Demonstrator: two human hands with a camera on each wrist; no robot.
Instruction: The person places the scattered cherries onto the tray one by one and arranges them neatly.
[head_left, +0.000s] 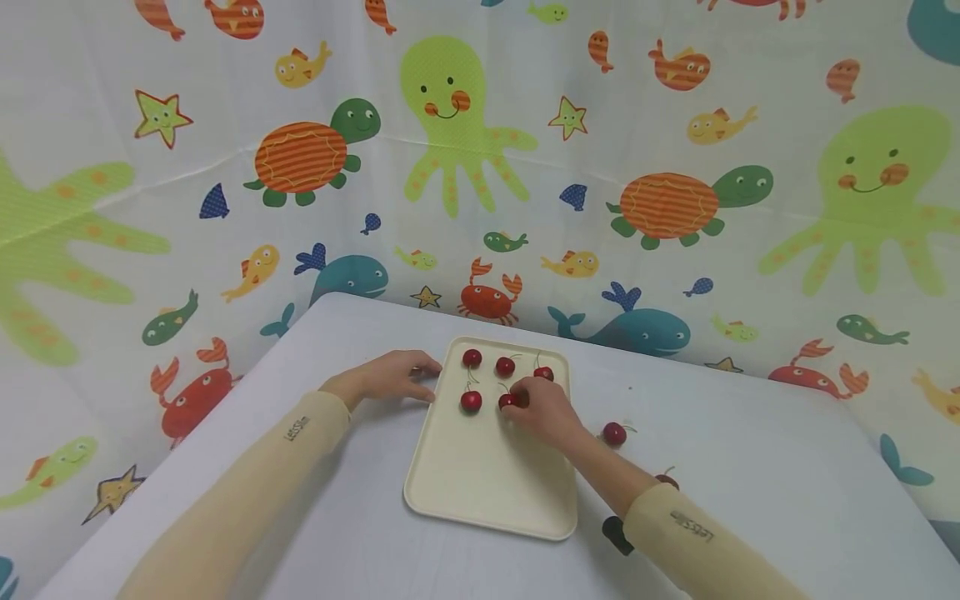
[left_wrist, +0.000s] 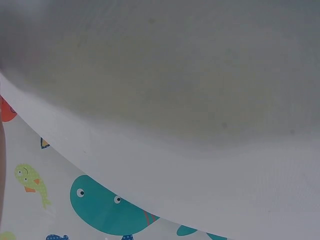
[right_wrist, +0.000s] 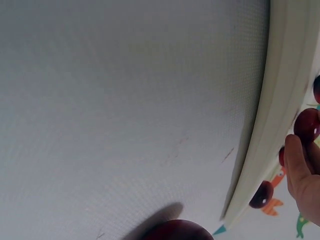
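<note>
A cream rectangular tray [head_left: 487, 483] lies on the white table, with several dark red stemmed cherries in its far half. My right hand [head_left: 543, 408] reaches over the tray's right rim and pinches a cherry [head_left: 507, 402], low over the tray floor; in the right wrist view the fingers [right_wrist: 296, 160] meet a cherry [right_wrist: 306, 125]. Left of it sits another cherry [head_left: 471, 402]; beyond are a cherry at the far left [head_left: 472, 358] and one in the far middle [head_left: 505, 367]. At the tray's left rim my left hand [head_left: 390, 375] rests with thumb and fingers spread, holding nothing.
Right of the tray lie a loose cherry [head_left: 614, 433] and a nearer cherry [head_left: 666, 480], partly hidden by my right forearm. A small black object [head_left: 617, 535] shows beside the right sleeve. A curtain [head_left: 525, 183] with sea animals hangs behind the table.
</note>
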